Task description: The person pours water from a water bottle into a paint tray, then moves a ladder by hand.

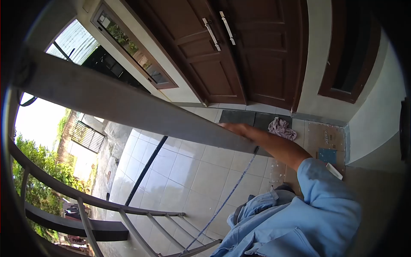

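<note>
My right hand (235, 128) reaches out from a light blue sleeve to the far edge of a long grey beam (141, 113). It grips the beam near its lower right end, with most of the fingers hidden by it. The beam crosses the view from upper left to centre, close to the camera. From near its end a thin blue cord (227, 199) slants down to a grey metal frame with rungs (171, 229), which looks like a ladder. My left hand is out of view.
Below lies a pale tiled floor (184, 171). Brown double doors (261, 51) stand at the top. Near them are a dark mat (235, 116), a crumpled cloth (282, 128) and flattened cardboard (319, 136). A dark pole (145, 171) slants under the beam. Outdoors, a gate (87, 136) shows at left.
</note>
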A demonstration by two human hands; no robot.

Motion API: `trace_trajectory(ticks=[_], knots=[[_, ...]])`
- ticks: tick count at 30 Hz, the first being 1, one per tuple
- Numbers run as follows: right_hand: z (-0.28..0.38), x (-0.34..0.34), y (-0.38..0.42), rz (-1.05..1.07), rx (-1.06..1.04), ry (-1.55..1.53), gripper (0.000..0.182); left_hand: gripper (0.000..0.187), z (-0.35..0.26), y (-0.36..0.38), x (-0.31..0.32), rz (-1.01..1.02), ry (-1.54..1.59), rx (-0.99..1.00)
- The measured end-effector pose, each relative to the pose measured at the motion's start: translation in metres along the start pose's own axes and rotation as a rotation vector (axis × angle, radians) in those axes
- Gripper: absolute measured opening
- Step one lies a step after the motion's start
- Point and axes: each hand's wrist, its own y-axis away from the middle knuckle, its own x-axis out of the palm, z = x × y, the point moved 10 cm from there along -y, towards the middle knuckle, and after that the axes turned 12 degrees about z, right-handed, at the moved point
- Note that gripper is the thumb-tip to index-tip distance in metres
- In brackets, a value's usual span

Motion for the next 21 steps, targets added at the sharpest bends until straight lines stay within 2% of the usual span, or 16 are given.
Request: trace_trajectory(ticks=[1,7,13,21], knots=[[0.005,0.008,-0.001,0.048,-0.011,-0.028,0.065,0.041,-0.011,-0.003,-0.005,0.013,0.004,0.016],[0.044,0.028,0.031,-0.099,-0.054,0.041,0.060,0.034,-0.067,-0.008,-0.038,0.063,-0.029,0.089],[0.059,0.026,0.075,-0.228,-0.115,0.056,0.055,0.029,-0.129,-0.012,-0.039,0.080,-0.064,0.132],[0.077,0.022,0.064,-0.230,-0.040,0.216,0.052,0.025,-0.179,0.011,-0.066,0.089,-0.077,0.249]])
